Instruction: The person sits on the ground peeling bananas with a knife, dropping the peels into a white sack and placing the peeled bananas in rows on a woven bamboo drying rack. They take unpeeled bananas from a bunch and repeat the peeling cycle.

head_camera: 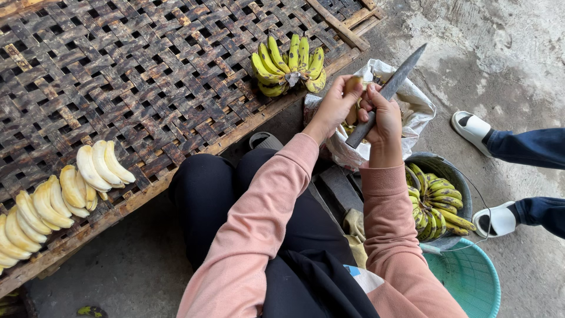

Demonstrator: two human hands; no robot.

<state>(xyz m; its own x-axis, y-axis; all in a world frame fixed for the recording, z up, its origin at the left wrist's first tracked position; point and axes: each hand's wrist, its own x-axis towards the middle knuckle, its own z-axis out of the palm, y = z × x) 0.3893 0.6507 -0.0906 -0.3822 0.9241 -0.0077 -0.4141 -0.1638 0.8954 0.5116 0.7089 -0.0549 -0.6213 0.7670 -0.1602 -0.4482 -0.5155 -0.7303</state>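
A woven bamboo rack [147,76] on a concrete floor [506,59] carries peeled bananas [65,188] and a green bunch [288,62]. Over a white bag [412,106], a banana [353,88] is clasped in the left hand [336,106] and a knife [385,94] is gripped by the right hand [385,121]. With the blade so near the left fingers, a slip and a cut are judged possible.
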